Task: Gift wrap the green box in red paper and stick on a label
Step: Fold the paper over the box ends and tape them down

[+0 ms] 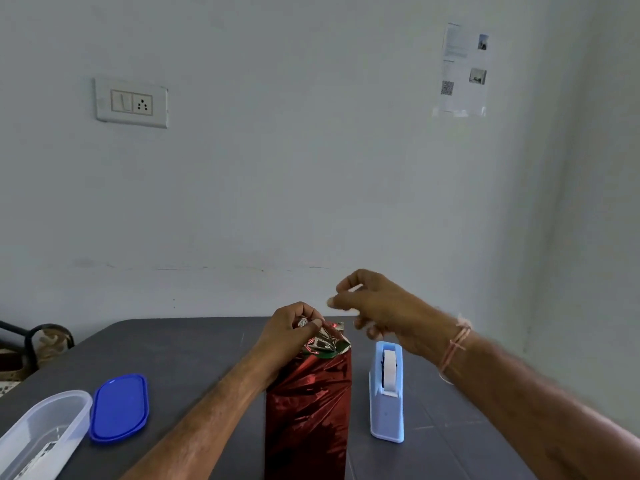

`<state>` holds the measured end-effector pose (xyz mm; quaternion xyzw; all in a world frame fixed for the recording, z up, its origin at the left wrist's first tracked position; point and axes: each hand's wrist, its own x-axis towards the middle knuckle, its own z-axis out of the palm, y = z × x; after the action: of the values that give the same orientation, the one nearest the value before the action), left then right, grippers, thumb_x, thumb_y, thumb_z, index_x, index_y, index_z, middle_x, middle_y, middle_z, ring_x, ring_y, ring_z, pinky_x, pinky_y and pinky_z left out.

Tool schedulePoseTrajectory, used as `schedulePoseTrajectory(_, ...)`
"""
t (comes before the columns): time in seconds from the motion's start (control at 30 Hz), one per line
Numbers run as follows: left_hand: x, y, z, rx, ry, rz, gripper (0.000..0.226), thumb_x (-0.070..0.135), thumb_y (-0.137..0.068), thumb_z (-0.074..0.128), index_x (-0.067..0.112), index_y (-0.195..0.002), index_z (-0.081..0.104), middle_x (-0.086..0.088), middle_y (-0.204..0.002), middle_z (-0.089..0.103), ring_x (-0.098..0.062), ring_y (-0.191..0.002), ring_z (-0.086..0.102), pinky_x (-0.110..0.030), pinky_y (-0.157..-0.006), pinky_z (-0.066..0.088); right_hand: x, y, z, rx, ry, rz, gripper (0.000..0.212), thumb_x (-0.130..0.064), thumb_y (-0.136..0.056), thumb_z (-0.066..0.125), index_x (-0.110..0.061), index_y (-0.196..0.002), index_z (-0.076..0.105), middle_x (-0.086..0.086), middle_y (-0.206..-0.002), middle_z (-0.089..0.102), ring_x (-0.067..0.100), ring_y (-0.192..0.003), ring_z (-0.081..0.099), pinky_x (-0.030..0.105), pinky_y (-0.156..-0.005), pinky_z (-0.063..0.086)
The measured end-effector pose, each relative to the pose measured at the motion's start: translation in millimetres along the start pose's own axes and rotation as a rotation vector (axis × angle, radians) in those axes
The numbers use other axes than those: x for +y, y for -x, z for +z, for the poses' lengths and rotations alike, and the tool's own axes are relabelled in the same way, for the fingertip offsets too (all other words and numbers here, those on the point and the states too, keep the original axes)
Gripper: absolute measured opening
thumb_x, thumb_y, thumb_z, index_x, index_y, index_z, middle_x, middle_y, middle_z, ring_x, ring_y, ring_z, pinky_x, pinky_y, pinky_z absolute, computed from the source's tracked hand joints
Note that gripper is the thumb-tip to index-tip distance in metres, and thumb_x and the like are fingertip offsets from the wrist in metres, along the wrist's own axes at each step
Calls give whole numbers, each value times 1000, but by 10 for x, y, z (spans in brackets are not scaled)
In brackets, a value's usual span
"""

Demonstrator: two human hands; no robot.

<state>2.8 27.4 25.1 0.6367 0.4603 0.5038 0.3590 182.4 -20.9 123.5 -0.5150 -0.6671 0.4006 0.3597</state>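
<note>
A tall box wrapped in shiny red paper [308, 410] stands upright on the dark table. A sliver of the green box [341, 349] shows at its top edge, where the silver underside of the paper is crumpled. My left hand [291, 327] pinches the folded paper at the top of the box. My right hand [374, 306] hovers just above and to the right of the box top, blurred, with a small pale piece of tape [353, 289] between its fingertips.
A light blue tape dispenser [387, 393] stands right of the box. A blue lid [119, 408] and a clear plastic container [41, 434] holding small items lie at the front left. The dark table [194, 344] ends at a white wall.
</note>
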Motion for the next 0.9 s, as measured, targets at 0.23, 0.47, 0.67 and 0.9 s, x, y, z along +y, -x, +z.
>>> schedulePoseTrajectory(0.23, -3, 20, -21, -1, -18, 21, 4, 21, -94, 70, 20, -92, 74, -6, -95, 77, -28, -96, 73, -47, -92, 57, 28, 25, 153, -62, -12, -11, 41, 10, -85, 56, -10, -121, 56, 7, -79, 60, 16, -57, 52, 27, -51, 39)
schedulePoseTrajectory(0.47, 22, 41, -15, -7, -28, -10, 3, 21, -94, 71, 19, -95, 73, -6, -100, 77, -25, -100, 73, -48, -95, 58, 50, 142, 111, 26, 225, -85, 46, -35, -85, 79, -21, -121, 54, 3, -101, 67, 12, -68, 63, 23, -50, 43)
schedulePoseTrajectory(0.67, 1, 11, -11, 20, -61, -18, 5, 22, -92, 69, 23, -90, 74, -8, -95, 77, -31, -98, 72, -44, -89, 58, 131, 116, 182, 34, -59, -146, 43, 9, -84, 59, -17, -118, 61, 9, -120, 58, 11, -63, 56, 19, -52, 46)
schedulePoseTrajectory(0.9, 11, 24, 4, 27, -53, -33, 4, 22, -94, 70, 20, -94, 73, -5, -97, 77, -19, -92, 74, -31, -80, 57, 206, 180, -99, -9, 256, -530, 31, -31, -93, 75, -36, -121, 62, -13, -125, 61, 14, -78, 64, 21, -71, 52)
